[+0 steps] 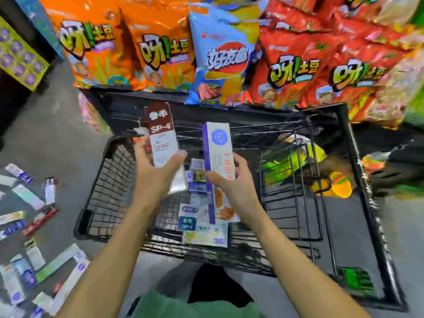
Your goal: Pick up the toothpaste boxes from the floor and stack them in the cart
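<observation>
Stacking step: left hand [154, 171] grasps maroon-and-white toothpaste box [162, 134], right hand [231, 180] grasps purple-and-white toothpaste box [218, 148], both above black wire cart [348, 143]. Next: lay them on stacked boxes [202, 216]; loose floor boxes [34, 226] remain.

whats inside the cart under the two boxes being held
A stack of toothpaste boxes lies on the floor of the cart. The left hand and right hand with their boxes cover part of the stack, so its full count is hidden.
</observation>
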Available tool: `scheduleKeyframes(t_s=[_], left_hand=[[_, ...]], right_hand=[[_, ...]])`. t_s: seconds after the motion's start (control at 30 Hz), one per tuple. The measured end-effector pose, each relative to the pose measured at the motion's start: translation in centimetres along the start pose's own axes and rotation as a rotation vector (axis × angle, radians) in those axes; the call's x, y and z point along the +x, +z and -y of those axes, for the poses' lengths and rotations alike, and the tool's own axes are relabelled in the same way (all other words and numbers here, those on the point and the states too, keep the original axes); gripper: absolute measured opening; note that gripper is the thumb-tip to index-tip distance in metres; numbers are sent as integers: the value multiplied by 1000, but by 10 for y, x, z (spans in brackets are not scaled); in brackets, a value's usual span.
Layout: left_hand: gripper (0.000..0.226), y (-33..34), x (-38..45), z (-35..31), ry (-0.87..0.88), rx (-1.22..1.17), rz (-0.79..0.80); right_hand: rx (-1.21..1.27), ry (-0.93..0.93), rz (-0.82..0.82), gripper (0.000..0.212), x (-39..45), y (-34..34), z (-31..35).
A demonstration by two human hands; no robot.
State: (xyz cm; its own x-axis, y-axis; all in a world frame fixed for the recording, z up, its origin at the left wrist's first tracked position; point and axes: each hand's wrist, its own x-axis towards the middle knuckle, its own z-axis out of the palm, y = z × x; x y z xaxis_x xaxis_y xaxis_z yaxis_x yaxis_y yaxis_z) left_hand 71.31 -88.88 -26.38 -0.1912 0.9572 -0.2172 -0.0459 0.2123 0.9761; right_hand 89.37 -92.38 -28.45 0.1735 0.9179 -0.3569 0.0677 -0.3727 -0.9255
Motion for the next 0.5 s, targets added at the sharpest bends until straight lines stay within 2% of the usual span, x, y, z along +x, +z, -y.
scheduleKeyframes(t_s=[0.07,0.17,0.2,0.3,0.4,0.5], left_hand=[[75,17,10,13,-28,25,-15],[76,31,24,33,-90,44,-40],[75,33,28,40,-110,44,-50],[69,34,42,63,-145,81,-65],[66,28,59,93,-156,143,-82],[62,18,78,129,-154,221,-83]], right_hand=[[-42,38,-21,77,18,-15,-15],[-115,59,0,45,39,-28,-40],[-147,71,20,45,45,-30,-48],[-332,87,76,62,63,-33,-74],[-491,19,132,54,82,-29,-109],[-648,-35,206,66,99,-24,-154]])
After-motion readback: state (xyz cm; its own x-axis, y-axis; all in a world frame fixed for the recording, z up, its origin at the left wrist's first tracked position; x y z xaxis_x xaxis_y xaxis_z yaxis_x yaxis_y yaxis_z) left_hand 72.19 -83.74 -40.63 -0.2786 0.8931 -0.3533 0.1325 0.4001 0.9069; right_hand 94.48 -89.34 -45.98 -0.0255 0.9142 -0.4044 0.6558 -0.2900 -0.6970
